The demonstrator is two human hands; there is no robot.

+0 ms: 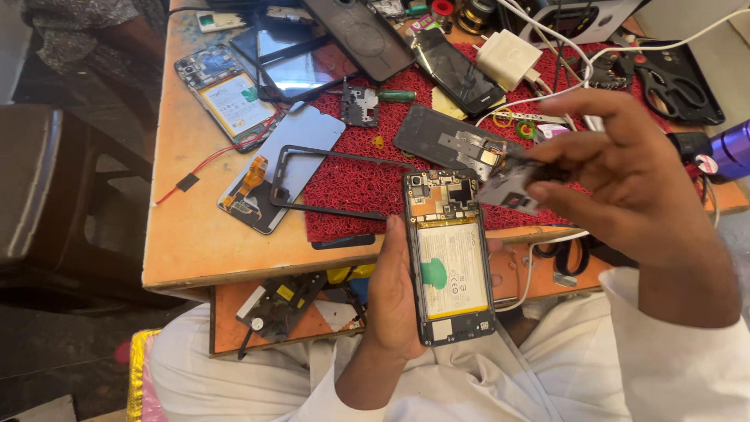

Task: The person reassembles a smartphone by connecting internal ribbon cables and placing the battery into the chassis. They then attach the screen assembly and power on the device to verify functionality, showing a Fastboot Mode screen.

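Note:
My left hand (391,301) holds an opened smartphone (449,258) upright over my lap, with its back cover off. The white battery and the circuit board at its top are exposed. My right hand (625,176) is raised just right of the phone's top end and pinches a small grey metal shield plate (509,186) between thumb and fingers. The plate hovers beside the phone's board, close to touching it.
A wooden workbench (187,234) carries a red mat (351,184), a black phone frame (312,184), another opened phone (226,94), a dark back cover (441,141), a green-handled screwdriver (394,96), a white charger (508,59), black scissors (672,82) and a purple tool (730,148).

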